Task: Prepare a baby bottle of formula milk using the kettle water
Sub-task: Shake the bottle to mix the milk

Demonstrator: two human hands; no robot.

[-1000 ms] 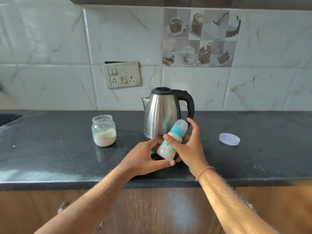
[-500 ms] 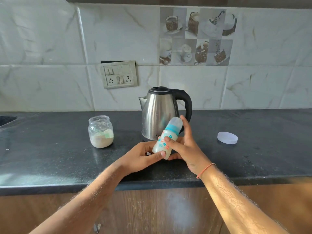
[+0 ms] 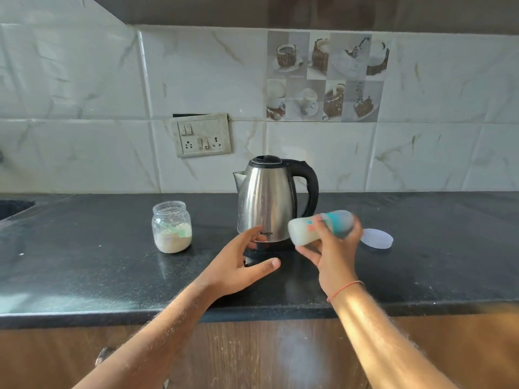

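One baby bottle [image 3: 320, 228], blurred and lying almost sideways, is being gripped in the right hand [image 3: 335, 255] just right of the kettle [image 3: 266, 200], off the desk [image 3: 84, 270]. Its print is unreadable. Lettering low on the kettle is partly hidden. Left hand [image 3: 238, 266] is hovering open before the kettle. Powder jar [image 3: 172, 226] is standing left; white lid [image 3: 376, 238] is lying right.
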